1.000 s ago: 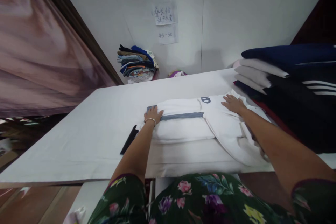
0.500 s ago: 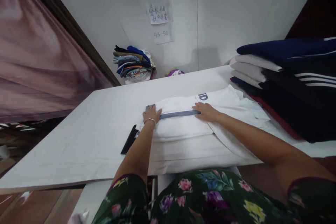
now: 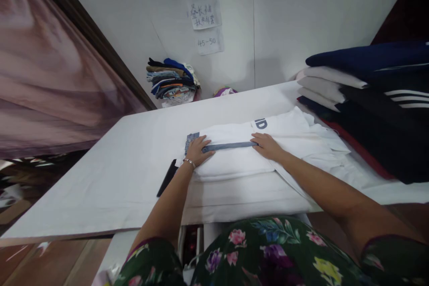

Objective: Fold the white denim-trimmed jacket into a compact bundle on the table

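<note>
A white garment (image 3: 231, 161) with a grey-blue strip (image 3: 231, 145) across it and dark letters near its far side lies partly folded on the white table. My left hand (image 3: 198, 149) rests on its left end with fingers spread, beside a grey-blue patterned part (image 3: 191, 139). On the other end of the strip, my right hand (image 3: 267, 145) lies flat with fingers stretched out. Toward the right the cloth (image 3: 321, 140) spreads loosely in creases. Under my left forearm a flat black object (image 3: 167, 178) shows in part; its kind is not clear.
Folded dark and light grey clothes (image 3: 375, 111) are stacked high at the table's right. Behind the table's far edge stands a pile of mixed folded clothes (image 3: 172, 80). Handwritten paper signs (image 3: 206, 22) hang on the wall. A pinkish curtain (image 3: 60, 71) drapes at the left.
My left hand has slid a little right and nearer to me on the cloth, uncovering more of the patterned part. My right hand has shifted slightly. The view has moved a bit.
</note>
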Tool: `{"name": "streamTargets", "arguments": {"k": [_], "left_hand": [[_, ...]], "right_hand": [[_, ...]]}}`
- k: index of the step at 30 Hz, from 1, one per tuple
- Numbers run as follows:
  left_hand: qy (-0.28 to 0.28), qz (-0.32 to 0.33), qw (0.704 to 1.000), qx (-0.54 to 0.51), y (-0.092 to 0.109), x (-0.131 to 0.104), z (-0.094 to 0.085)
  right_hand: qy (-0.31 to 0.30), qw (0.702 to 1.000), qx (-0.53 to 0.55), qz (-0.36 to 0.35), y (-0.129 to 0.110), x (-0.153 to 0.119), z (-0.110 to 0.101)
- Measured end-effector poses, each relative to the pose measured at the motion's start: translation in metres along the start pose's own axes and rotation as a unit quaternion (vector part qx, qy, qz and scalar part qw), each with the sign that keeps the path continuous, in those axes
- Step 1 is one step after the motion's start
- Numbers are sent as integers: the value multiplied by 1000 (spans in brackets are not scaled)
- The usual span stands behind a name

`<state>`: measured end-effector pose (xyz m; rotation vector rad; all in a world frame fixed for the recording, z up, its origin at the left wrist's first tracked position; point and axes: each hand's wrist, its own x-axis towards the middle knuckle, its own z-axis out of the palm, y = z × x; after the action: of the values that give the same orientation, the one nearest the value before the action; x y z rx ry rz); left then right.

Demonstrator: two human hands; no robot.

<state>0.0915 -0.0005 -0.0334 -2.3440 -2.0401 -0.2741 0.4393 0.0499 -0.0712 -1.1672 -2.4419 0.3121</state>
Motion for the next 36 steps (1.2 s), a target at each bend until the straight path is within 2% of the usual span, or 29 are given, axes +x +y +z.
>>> {"name": "streamTargets", "arguments": {"k": [7, 10, 12, 17, 20, 23, 25, 27, 29, 31, 33, 36], "left_hand": [[-13, -9, 1000, 15, 5, -2, -9], [11, -19, 1000, 3, 10, -6, -13], [19, -7, 1000, 7, 12, -11, -12], [-19, -6, 999, 26, 15, -20, -4], [-25, -18, 999, 10, 16, -17, -8], [7, -43, 999, 4, 22, -10, -13], [19, -52, 998, 26, 29, -7, -10], [-9, -47, 997, 57, 35, -6, -2], [-46, -45, 995, 80, 39, -7, 7], [-56, -45, 993, 94, 41, -8, 12], [-55, -45, 992, 102, 41, -8, 14], [-49, -44, 992, 107, 41, -8, 12]], "right_hand": [[26, 1000, 11, 0, 0, 0, 3], [30, 999, 23, 0, 1, 0, 3], [28, 999, 29, -1, 1, 0, 3], [23, 999, 30, 3, 2, 0, 3], [22, 999, 28, 1, 2, 0, 3], [24, 999, 32, 6, 2, 1, 4], [22, 998, 50, 14, 1, 3, 4], [13, 995, 99, 29, -2, 4, 0], [3, 987, 155, 46, -6, 1, -12], [18, 976, 210, 58, -8, -9, -34], [71, 964, 246, 69, -5, -30, -63], [184, 940, 258, 126, 10, -81, -108]]}}
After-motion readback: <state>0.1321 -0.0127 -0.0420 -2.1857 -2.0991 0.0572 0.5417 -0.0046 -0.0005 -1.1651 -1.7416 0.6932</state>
